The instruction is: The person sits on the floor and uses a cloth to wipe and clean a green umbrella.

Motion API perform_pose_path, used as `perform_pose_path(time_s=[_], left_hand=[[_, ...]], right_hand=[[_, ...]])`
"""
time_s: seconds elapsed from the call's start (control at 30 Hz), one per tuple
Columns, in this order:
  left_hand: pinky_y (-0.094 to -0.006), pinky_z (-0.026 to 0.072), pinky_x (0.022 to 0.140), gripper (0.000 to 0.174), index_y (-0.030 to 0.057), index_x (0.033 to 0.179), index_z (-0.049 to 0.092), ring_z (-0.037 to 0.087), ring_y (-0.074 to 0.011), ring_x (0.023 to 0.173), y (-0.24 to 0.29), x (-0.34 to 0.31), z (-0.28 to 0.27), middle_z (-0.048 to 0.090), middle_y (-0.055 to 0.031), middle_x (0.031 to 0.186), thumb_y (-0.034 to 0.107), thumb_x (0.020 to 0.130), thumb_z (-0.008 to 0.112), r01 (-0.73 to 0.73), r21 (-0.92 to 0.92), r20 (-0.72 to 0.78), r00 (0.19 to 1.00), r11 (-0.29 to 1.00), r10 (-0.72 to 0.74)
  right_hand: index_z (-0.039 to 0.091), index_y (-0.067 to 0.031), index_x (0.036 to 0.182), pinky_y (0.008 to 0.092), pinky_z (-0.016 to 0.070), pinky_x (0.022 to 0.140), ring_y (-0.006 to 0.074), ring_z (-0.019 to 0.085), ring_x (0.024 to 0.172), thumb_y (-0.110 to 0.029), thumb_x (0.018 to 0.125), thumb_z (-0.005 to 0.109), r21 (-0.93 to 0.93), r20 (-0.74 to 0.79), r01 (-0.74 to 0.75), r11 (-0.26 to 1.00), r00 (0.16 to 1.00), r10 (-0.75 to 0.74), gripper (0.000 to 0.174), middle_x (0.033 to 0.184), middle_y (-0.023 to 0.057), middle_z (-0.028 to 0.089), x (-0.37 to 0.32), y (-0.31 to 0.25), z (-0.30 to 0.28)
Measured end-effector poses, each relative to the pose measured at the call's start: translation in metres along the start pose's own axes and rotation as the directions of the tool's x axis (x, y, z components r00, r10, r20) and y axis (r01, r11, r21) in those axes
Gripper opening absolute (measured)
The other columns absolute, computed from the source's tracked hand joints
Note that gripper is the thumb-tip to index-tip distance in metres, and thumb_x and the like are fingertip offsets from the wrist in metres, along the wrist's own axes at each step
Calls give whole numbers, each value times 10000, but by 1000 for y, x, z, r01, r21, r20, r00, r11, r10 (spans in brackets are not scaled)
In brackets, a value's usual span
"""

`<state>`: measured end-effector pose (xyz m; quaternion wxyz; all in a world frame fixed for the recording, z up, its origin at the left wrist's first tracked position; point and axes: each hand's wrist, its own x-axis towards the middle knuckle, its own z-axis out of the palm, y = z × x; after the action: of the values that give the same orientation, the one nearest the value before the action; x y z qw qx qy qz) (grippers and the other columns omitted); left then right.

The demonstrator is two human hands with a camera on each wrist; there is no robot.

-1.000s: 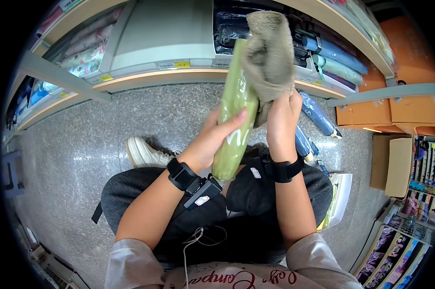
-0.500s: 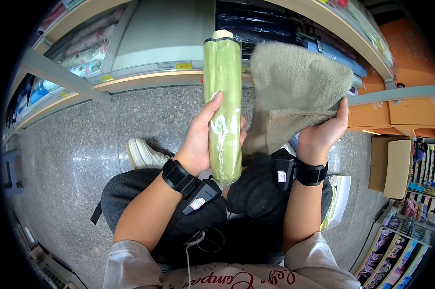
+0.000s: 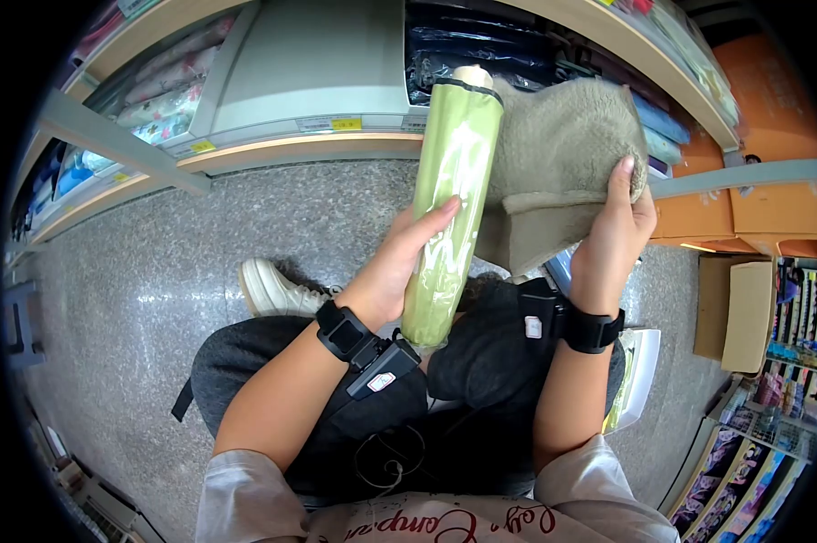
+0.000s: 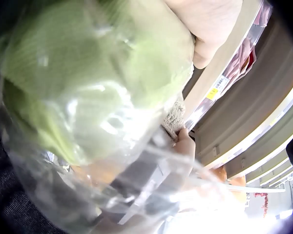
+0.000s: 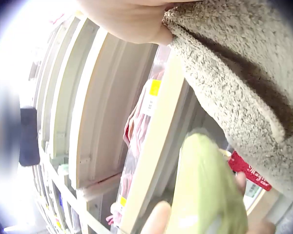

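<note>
My left hand (image 3: 392, 262) grips a green folded umbrella (image 3: 458, 172) in a clear plastic sleeve, thumb across its front. It leans with its pale knob up and to the right. The sleeve's loose end (image 4: 88, 195) hangs near the camera in the left wrist view. My right hand (image 3: 612, 240) holds a fluffy grey-brown cloth (image 3: 571, 136) by its right side, thumb on the front. The cloth spreads out beside the umbrella, its left edge behind it in the head view. In the right wrist view the cloth (image 5: 249, 68) has a fold along it.
Ahead stands a shelf with price tags (image 3: 345, 124) and dark wrapped packs (image 3: 481, 41). A blue wrapped item (image 3: 560, 267) lies on the floor, partly behind the right hand. To the right are a white box (image 3: 644, 371), a cardboard box (image 3: 748, 312) and orange boxes (image 3: 770, 208).
The cloth, bunched against the umbrella's upper part a second ago, is now spread out to its right with the right hand. The umbrella stood upright half a second ago and now tilts right.
</note>
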<state>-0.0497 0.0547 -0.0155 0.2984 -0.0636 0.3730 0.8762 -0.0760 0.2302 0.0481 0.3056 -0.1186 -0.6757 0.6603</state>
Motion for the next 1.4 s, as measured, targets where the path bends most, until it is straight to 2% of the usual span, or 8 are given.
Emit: perform_pose_path(time_s=[0.27, 0.47, 0.57, 0.67, 0.8, 0.97, 1.1, 1.4], left_hand=[[-266, 491, 606, 377, 15, 1042, 536, 591, -125, 717, 2, -1, -3, 588, -61, 823, 348, 868, 555, -9, 110, 65, 998, 994, 2], [-277, 515, 677, 365, 9, 1114, 515, 605, -135, 819, -8, 3, -7, 600, -77, 970, 302, 904, 464, -8, -159, -17, 1000, 987, 6], [-284, 520, 731, 375, 1, 1141, 502, 611, -159, 869, -7, 9, -13, 599, -86, 994, 295, 915, 439, -35, -183, -5, 999, 983, 35], [-279, 518, 729, 379, -3, 1142, 505, 609, -153, 863, -5, 6, -15, 600, -86, 990, 298, 915, 463, -32, -122, 80, 996, 992, 42], [-247, 494, 697, 404, -5, 1142, 512, 596, -114, 829, 1, -1, -5, 595, -69, 972, 279, 864, 584, -37, 42, 55, 998, 998, 34], [-309, 530, 561, 370, -4, 1091, 471, 620, -190, 632, 5, -6, 1, 603, -112, 794, 296, 885, 535, -155, 229, 108, 985, 961, 133], [-288, 525, 569, 328, -10, 1105, 490, 631, -184, 669, -3, -2, -11, 617, -112, 843, 229, 883, 517, -121, 268, 126, 988, 956, 90], [-272, 399, 895, 436, -8, 1239, 442, 509, -150, 1033, -12, -7, 0, 545, -73, 1150, 233, 891, 547, -167, 368, 168, 979, 915, 112]], right_hand=[[620, 33, 945, 238, 437, 722, 70, 528, 804, -47, 862, 567, -104, 492, -43, 994, 866, 89, 126, 886, 33, 623, -21, 0, 11], [616, 43, 905, 290, 426, 729, 183, 530, 762, -78, 802, 623, 83, 848, 239, 967, 494, -195, 159, 830, 116, 595, -40, -4, 24], [610, 46, 822, 284, 417, 679, 153, 520, 715, -85, 805, 601, 61, 932, -56, 997, 361, -37, 132, 754, 82, 594, -33, -5, 16], [576, 40, 737, 263, 400, 638, 117, 504, 668, -50, 807, 555, 85, 749, -543, 835, 588, 306, 116, 694, 45, 581, -36, -2, 12], [542, 29, 867, 250, 433, 683, 87, 534, 694, 26, 819, 466, 8, 496, -237, 971, 845, 202, 90, 814, 48, 595, -42, 16, 30], [441, 28, 1211, 267, 421, 850, 141, 530, 991, 24, 801, 494, 25, 513, -423, 906, 783, 352, 413, 1036, 93, 585, -37, 20, 19], [450, 28, 1202, 291, 391, 917, 169, 476, 1090, -21, 796, 571, 78, 569, -360, 930, 782, 255, 427, 1153, 108, 525, -49, 20, 24], [568, 1, 1012, 267, 482, 711, 134, 593, 832, -30, 749, 672, 206, 472, -580, 788, 764, 439, 284, 945, 65, 609, -46, 1, 19]])
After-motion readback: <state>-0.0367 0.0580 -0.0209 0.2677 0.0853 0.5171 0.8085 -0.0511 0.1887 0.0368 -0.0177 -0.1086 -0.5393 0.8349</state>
